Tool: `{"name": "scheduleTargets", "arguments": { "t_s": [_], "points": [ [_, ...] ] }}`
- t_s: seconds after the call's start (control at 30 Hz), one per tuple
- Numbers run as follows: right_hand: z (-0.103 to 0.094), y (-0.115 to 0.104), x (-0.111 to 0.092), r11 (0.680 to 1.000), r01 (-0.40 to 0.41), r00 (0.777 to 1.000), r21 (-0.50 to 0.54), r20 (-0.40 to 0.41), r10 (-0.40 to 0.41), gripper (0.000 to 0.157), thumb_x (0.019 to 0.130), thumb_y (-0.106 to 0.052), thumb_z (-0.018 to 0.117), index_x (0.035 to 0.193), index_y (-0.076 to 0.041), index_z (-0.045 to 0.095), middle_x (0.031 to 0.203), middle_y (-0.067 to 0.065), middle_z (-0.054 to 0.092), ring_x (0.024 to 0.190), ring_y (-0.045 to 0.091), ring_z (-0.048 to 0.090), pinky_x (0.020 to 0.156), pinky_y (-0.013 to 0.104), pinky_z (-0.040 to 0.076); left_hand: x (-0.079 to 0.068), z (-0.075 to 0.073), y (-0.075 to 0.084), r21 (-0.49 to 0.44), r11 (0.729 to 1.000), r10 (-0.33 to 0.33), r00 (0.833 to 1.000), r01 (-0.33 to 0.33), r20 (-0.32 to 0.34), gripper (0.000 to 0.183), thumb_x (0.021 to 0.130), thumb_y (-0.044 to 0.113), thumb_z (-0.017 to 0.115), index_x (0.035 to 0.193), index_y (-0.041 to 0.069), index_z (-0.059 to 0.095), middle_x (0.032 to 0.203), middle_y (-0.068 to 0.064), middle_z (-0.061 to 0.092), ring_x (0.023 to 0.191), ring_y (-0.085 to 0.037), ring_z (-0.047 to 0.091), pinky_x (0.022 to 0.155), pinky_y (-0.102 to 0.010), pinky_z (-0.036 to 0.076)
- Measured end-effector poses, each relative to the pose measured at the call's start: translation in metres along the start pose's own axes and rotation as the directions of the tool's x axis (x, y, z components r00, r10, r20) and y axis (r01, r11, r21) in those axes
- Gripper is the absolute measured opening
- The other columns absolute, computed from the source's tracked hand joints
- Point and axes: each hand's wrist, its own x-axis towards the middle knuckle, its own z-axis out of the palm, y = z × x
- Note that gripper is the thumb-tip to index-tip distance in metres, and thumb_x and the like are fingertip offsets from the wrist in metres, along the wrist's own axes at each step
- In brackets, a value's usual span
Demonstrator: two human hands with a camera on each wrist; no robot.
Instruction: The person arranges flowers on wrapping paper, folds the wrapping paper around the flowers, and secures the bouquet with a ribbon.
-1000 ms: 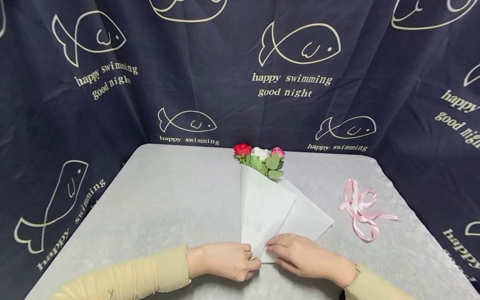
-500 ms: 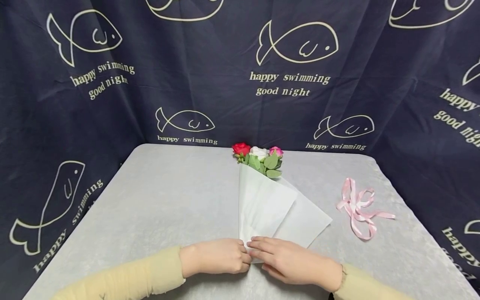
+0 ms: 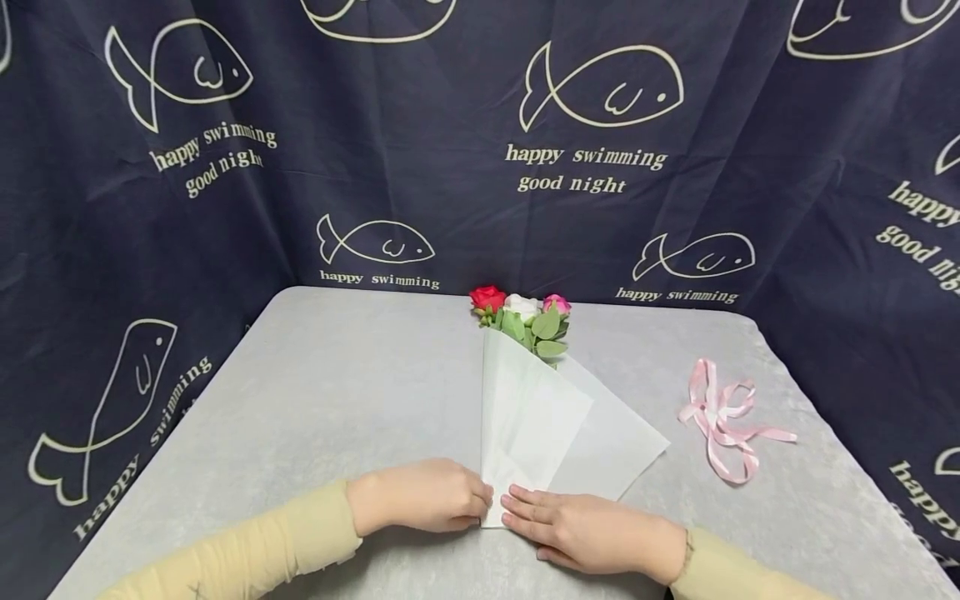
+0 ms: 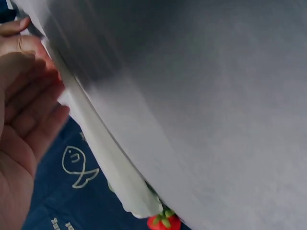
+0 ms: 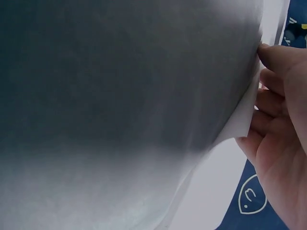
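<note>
White wrapping paper (image 3: 525, 417) lies folded into a cone on the table, with its narrow end toward me. From its wide end show a red rose (image 3: 487, 299), a white rose (image 3: 521, 307) and a pink rose (image 3: 557, 304) with green leaves (image 3: 547, 329); the stems are hidden inside. My left hand (image 3: 431, 496) touches the paper's lower left edge; in the left wrist view its fingers (image 4: 41, 103) are loosely bent with the palm showing. Palm down, my right hand (image 3: 585, 529) presses on the lower fold with nearly straight fingers.
A loose pink ribbon (image 3: 723, 417) lies in loops on the right side of the table. The grey cloth-covered table (image 3: 360, 375) ends at a dark blue curtain (image 3: 450, 150) printed with fish, which stands behind and on both sides.
My right hand has slid left over the paper, then come slightly down toward me. My left hand has drawn back a little left, uncovering the lower left corner. The folded flap lies flatter.
</note>
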Motion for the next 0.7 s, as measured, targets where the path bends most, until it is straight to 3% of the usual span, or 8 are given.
{"name": "scheduleTargets", "arguments": {
  "t_s": [0.13,0.27,0.37,0.57,0.7],
  "points": [
    [-0.001,-0.001,0.001,1.0,0.006,1.0,-0.007,0.016,-0.006,0.051,0.095,-0.032,0.055,0.138,-0.006,0.047,0.141,0.01,0.048,0.133,0.023,0.042,0.102,0.029,0.041,-0.004,0.002,-0.002,0.065,0.986,-0.158,0.985,0.154,0.065,0.037,0.093,0.033,0.058,0.121,0.009,0.063,0.131,-0.004,0.058,0.124,-0.015,0.051,0.104,-0.03,0.039],
    [-0.001,0.0,0.003,1.0,0.012,0.999,0.012,0.03,-0.013,0.051,0.096,-0.032,0.052,0.138,-0.005,0.046,0.145,0.011,0.043,0.136,0.023,0.038,0.104,0.031,0.039,-0.009,0.006,-0.001,0.063,0.955,-0.295,0.94,0.289,0.173,0.055,0.096,0.043,0.049,0.137,0.006,0.049,0.145,-0.01,0.043,0.135,-0.022,0.038,0.107,-0.038,0.035],
    [-0.001,0.002,0.003,0.999,0.023,0.999,0.024,0.03,-0.024,0.049,0.097,-0.032,0.051,0.138,-0.005,0.047,0.146,0.01,0.042,0.136,0.023,0.037,0.105,0.031,0.038,-0.012,0.008,0.001,0.052,0.941,-0.338,0.915,0.335,0.221,0.057,0.097,0.044,0.046,0.14,0.006,0.045,0.146,-0.01,0.041,0.136,-0.022,0.036,0.107,-0.038,0.036],
    [-0.001,0.005,0.004,0.998,0.031,0.999,0.063,0.02,-0.032,0.048,0.098,-0.03,0.05,0.14,-0.006,0.044,0.146,0.008,0.042,0.135,0.021,0.038,0.104,0.031,0.039,-0.012,0.011,0.003,0.024,0.92,-0.384,0.889,0.391,0.248,0.06,0.098,0.047,0.039,0.142,0.006,0.041,0.148,-0.01,0.037,0.138,-0.022,0.034,0.108,-0.04,0.034],
    [0.0,0.005,0.004,0.998,0.027,1.0,0.062,0.005,-0.028,0.049,0.098,-0.029,0.05,0.141,-0.007,0.043,0.146,0.007,0.043,0.135,0.021,0.039,0.103,0.031,0.04,-0.008,0.015,0.004,0.029,0.887,-0.451,0.852,0.46,0.266,0.066,0.098,0.051,0.034,0.144,0.004,0.036,0.151,-0.012,0.033,0.14,-0.025,0.029,0.111,-0.041,0.028]
  ]
}}
